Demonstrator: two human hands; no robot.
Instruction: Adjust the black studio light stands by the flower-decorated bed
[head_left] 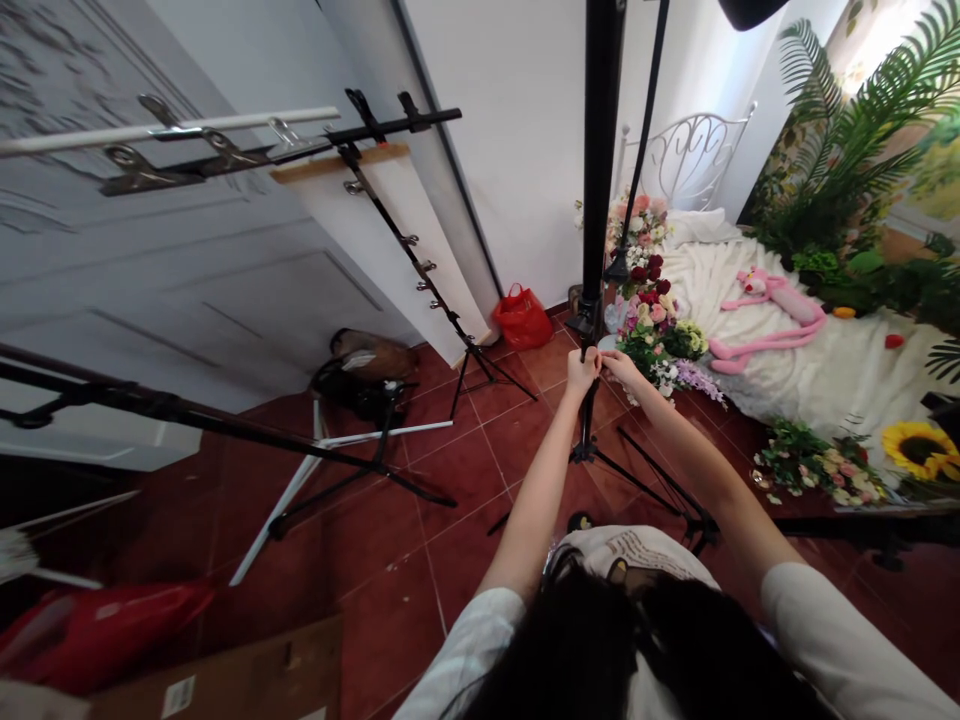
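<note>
My left hand (583, 371) was wrapped around the black stand (601, 180), which rose above my fingers; my right hand (619, 368) pinched close beside, on what I couldn't tell. Seemingly mid-adjustment, the next move called for steadying it.

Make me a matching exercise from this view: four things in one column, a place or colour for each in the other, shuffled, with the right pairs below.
Column one
1. black pole
2. pink plush toy
3. sunflower
4. cardboard box

Column two
A. yellow with a dark centre
B. at the lower left of the picture
C. gripped by the left hand
D. lying on white cloth

Pairs: 1-C, 2-D, 3-A, 4-B
</note>
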